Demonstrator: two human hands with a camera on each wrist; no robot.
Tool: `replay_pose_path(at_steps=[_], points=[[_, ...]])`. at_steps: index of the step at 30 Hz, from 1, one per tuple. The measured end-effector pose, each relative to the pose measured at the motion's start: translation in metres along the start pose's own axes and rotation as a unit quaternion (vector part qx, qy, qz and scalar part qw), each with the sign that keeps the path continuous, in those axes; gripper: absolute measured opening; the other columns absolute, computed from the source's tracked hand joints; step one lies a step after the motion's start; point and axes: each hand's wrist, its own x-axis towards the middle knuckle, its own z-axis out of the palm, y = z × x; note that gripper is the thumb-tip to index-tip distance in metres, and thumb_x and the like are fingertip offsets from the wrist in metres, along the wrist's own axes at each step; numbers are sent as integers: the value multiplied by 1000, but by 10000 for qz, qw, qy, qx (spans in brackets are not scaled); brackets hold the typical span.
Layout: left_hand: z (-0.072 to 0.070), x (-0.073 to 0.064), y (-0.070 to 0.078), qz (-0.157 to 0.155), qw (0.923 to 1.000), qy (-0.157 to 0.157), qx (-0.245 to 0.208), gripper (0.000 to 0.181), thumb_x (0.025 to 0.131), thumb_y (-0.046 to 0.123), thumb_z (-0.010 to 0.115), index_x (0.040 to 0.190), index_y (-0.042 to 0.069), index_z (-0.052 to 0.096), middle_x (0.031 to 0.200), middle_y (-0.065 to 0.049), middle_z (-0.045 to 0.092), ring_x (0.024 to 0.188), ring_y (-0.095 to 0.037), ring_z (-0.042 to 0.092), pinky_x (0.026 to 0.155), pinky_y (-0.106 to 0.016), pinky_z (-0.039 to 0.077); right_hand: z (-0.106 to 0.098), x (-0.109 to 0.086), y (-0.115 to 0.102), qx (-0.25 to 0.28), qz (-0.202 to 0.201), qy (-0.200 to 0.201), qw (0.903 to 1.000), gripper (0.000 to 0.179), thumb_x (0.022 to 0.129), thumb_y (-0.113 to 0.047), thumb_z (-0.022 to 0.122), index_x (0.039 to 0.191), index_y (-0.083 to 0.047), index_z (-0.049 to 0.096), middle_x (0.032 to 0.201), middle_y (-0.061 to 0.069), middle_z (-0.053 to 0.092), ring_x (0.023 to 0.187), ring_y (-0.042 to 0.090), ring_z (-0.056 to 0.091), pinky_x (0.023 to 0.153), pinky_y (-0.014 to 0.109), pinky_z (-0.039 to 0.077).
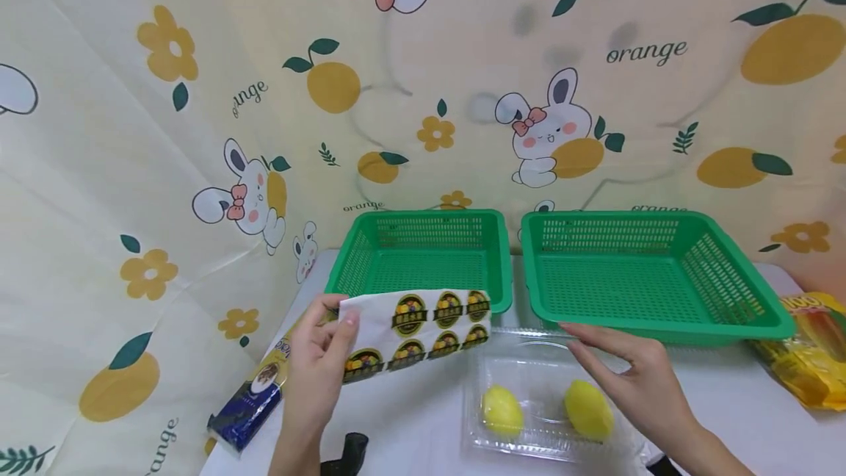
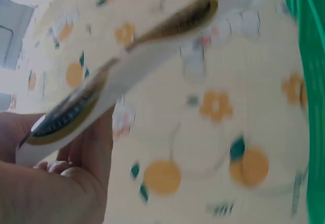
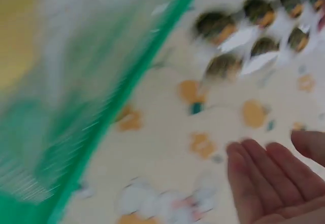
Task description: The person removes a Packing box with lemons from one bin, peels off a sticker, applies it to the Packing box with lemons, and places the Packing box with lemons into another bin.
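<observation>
My left hand (image 1: 316,369) pinches one end of a white sticker sheet (image 1: 423,325) between thumb and fingers. Rows of round, dark-and-gold labels are printed on the sheet, which stretches rightward in front of the left basket. In the left wrist view the sheet (image 2: 147,64) appears nearly edge-on. My right hand (image 1: 644,373) hovers over the right part of a clear plastic box (image 1: 543,428), holding nothing; its fingers (image 3: 269,178) look straight in the right wrist view. Two yellow lemons (image 1: 502,411) are at the box, one on each side.
Two green baskets (image 1: 423,220) stand side by side at the back, against a printed curtain. A blue-and-gold packet (image 1: 247,406) lies left of my left hand, partly hidden by it. At the far right is a yellow bag (image 1: 809,358). A black object (image 1: 353,454) sits at the front edge.
</observation>
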Motion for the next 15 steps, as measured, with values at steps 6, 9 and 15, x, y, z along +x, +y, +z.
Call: replay_pose_path(at_steps=[6,9,15], points=[[62,5,-8,55,9896,-700,-1259,24,108,20,45,120,-1,45,96,-24,72,89,-27,73,78,-40,61,27,18,-39,828,-2105,824,9706,23,96,-10,68,109,8,73,116,18,70,114,16,65,95,19,50],[89,3,-10,-17,9817,-821,-1715,27,108,23,45,120,-1,44,93,-26,71,85,-26,73,76,-39,61,35,26,-51,555,-2700,1025,9558,27,100,-14,63,109,10,72,119,21,68,118,18,63,97,20,48],[124,0,-11,-195,9619,-917,-2569,25,108,23,44,120,1,43,95,-19,70,89,-23,69,76,-34,59,38,27,-50,-333,-2844,1147,9512,32,102,-16,58,108,13,71,122,26,65,124,26,58,103,24,45]])
